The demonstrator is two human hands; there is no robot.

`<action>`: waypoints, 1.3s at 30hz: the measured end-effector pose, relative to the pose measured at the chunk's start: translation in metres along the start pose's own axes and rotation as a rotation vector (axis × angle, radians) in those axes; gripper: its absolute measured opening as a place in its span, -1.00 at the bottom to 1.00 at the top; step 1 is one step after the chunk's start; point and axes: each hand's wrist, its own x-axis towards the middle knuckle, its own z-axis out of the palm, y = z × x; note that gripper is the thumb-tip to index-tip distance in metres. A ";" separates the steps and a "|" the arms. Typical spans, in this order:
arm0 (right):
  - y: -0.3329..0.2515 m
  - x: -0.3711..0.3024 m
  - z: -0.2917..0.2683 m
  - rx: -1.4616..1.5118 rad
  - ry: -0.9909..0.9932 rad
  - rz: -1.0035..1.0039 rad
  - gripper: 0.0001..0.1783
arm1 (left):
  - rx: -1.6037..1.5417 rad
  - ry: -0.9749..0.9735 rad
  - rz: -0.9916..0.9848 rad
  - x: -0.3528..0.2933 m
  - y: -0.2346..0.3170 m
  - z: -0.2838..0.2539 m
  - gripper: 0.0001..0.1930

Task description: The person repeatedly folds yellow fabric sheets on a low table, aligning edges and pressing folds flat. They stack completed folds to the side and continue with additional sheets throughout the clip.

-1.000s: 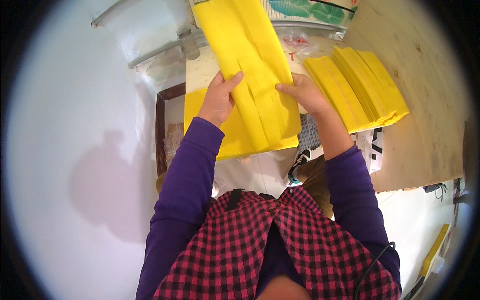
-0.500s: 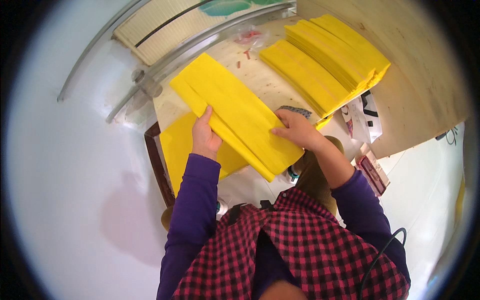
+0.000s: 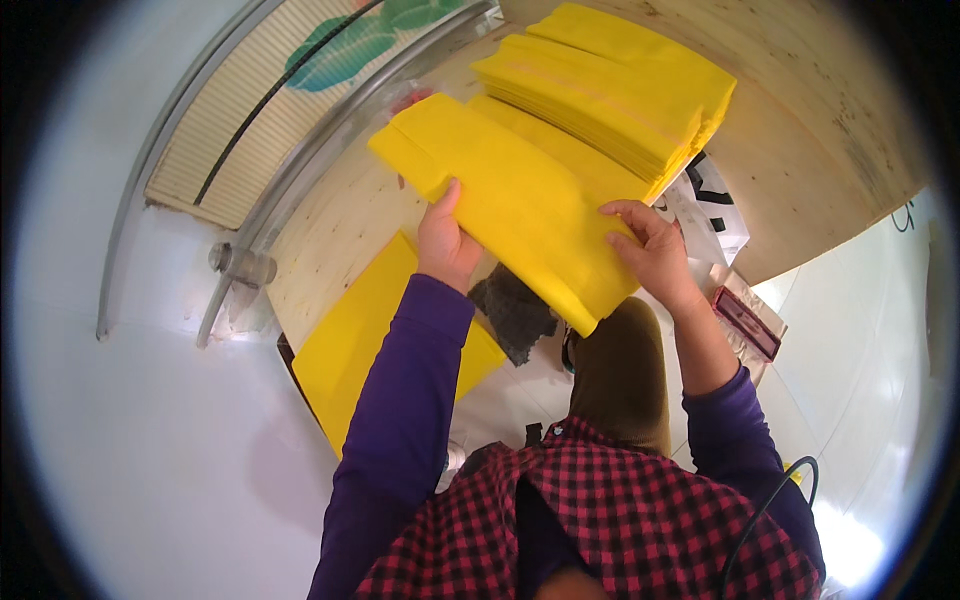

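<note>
Since half a second ago both hands, left hand (image 3: pixel 447 245) and right hand (image 3: pixel 655 255), have raised the folded yellow cloth (image 3: pixel 510 200) toward the yellow stack (image 3: pixel 610 85) at the desk (image 3: pixel 800 110) far edge, gripping its ends

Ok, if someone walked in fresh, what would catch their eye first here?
The bright yellow folded sheet at the centre, held up off the wooden table by both hands: the left hand grips its near-left edge and the right hand its right end. Behind it, at the upper right, lies a stack of yellow sheets, and another yellow sheet lies flat under the left arm.
</note>
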 end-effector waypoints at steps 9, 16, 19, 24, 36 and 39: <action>0.015 0.076 -0.031 -0.376 0.091 -0.067 -0.74 | 0.070 0.051 -0.046 0.106 -0.026 0.000 -0.67; 0.049 0.087 -0.023 -0.655 0.154 -0.069 -0.75 | 0.145 0.245 -0.008 0.139 -0.049 -0.032 -0.68; 0.058 0.087 -0.020 -0.684 0.219 -0.136 -0.79 | 0.178 0.168 0.091 0.134 -0.051 -0.037 -0.66; 0.060 0.086 -0.017 -0.725 0.260 -0.191 -0.80 | 0.321 0.296 0.181 0.125 -0.055 -0.026 -0.49; 0.066 0.086 -0.012 -0.777 0.273 -0.227 -0.79 | 0.540 0.285 0.368 0.115 -0.056 -0.022 -0.37; 0.064 0.083 -0.010 -0.762 0.298 -0.228 -0.77 | 0.613 0.224 0.378 0.115 -0.054 -0.025 -0.36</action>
